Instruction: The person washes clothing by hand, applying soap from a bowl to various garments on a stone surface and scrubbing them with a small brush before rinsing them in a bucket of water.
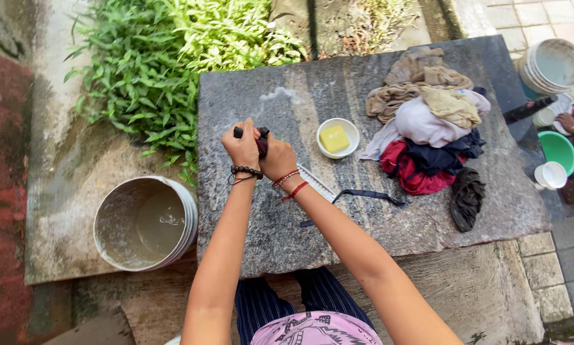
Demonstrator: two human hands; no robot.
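We see the left hand (241,147) and the right hand (278,160) pressed together above the near-left part of a grey stone slab (287,223). Both are curled into tight fists around 1 small dark cloth (261,139), bunched between them; only a dark end pokes out above the left fist and another beside the right thumb. The left wrist carries a black bead bracelet (246,170), the right wrist red thread bands (290,182).

Just past the right wrist lies a white scrub brush (315,182) flat on the slab, partly hidden by the forearm. Near it, a thin dark strap (367,195) trails across the stone. Beyond the hands sits a small white bowl (338,138) with 1 yellow bar of soap (335,138) in it.

Farther right we find a heap of clothes (427,121) in beige, white, red and navy, and beside it, toward the near edge, a crumpled dark garment (467,198) lying apart.

Left of the slab, on the ground, stands a white bucket (188,220) holding cloudy water. Green plants (172,64) grow behind it. At the far right, on paving, are stacked white buckets (555,67), a green basin (558,150) and another person's hand (568,121).
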